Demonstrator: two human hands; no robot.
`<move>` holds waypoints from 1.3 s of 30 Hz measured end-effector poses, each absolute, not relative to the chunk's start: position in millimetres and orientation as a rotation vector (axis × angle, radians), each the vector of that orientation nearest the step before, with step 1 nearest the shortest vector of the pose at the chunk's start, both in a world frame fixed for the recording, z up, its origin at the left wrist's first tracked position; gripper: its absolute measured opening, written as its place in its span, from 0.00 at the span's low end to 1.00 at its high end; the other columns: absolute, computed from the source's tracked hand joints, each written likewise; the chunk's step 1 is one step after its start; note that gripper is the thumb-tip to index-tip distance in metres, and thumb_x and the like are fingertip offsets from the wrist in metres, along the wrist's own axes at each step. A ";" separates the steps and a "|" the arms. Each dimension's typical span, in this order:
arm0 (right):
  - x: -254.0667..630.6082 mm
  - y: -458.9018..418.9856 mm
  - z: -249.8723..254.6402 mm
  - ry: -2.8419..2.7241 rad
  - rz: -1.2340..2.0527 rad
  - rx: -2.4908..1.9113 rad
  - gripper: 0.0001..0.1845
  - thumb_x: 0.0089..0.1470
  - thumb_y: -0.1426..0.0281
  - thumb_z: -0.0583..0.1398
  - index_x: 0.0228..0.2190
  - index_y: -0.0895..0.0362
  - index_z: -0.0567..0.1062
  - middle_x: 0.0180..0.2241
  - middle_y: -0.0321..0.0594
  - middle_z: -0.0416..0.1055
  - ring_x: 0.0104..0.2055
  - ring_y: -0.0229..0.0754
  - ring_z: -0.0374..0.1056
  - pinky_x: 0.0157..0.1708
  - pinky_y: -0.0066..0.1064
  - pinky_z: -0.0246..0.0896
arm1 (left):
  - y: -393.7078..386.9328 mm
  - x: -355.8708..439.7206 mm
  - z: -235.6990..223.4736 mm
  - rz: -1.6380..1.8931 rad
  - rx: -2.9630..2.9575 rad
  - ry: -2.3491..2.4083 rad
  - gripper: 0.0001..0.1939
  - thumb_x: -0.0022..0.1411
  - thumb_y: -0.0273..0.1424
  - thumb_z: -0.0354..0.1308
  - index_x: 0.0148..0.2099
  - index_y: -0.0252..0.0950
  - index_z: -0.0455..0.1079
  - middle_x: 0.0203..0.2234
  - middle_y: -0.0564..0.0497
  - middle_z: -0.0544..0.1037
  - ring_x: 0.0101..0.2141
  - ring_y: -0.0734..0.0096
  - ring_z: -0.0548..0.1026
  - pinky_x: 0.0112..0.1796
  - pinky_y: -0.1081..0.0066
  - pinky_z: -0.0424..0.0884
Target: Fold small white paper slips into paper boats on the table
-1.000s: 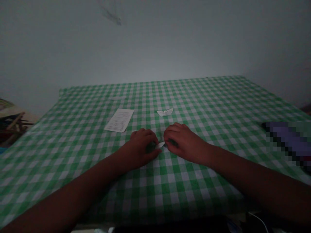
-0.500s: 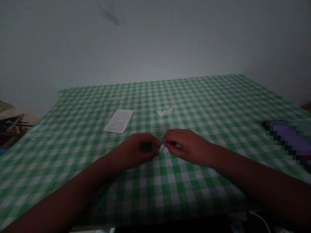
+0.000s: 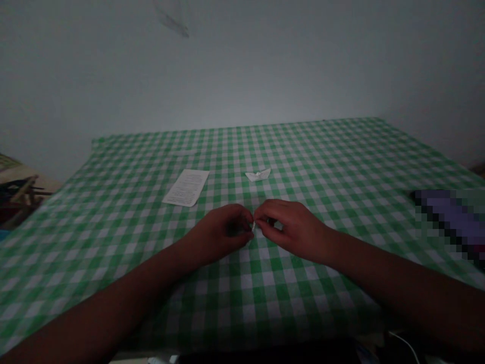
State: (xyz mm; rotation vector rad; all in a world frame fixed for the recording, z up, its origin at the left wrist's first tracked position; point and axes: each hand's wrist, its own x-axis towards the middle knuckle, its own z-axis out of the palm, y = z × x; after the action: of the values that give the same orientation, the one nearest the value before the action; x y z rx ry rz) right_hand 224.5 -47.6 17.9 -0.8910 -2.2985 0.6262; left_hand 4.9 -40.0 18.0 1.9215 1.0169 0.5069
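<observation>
A small folded piece of white paper (image 3: 253, 227) is pinched between my two hands, mostly hidden by the fingers. My left hand (image 3: 227, 230) curls round its left side with thumb and fingertips. From the other side, my right hand (image 3: 286, 226) grips it with the thumb and index finger pressed close. Just beyond the hands, a folded white paper boat (image 3: 258, 175) rests on the checked cloth. To its left lies a flat printed sheet of paper (image 3: 186, 187).
A green and white checked tablecloth (image 3: 322, 167) covers the table, which meets a pale wall (image 3: 242, 65). At the right edge lies a dark-rimmed, pixelated object (image 3: 450, 215). Wooden pieces (image 3: 22, 199) show beyond the table's left side.
My left thumb and fingertips have shifted slightly right, closer to my right hand. Less of the small folded paper shows, and it looks more upright. The boat and printed sheet stay put.
</observation>
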 end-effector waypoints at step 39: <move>215.3 -40.4 -5.3 -1.861 1.157 -1.073 0.01 0.55 0.72 0.64 0.32 0.55 0.77 0.31 0.33 0.75 0.33 0.35 0.71 0.34 0.28 0.65 | -40.8 10.3 12.0 0.587 2.053 1.172 0.07 0.60 0.31 0.61 0.42 0.37 0.71 0.34 0.51 0.78 0.35 0.69 0.78 0.37 0.67 0.74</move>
State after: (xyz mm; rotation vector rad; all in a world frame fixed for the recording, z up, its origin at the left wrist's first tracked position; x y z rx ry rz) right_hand 215.3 -40.4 -5.3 -1.0727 -1.8610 1.1566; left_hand 10.3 -40.8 12.0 2.0531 1.1716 0.5867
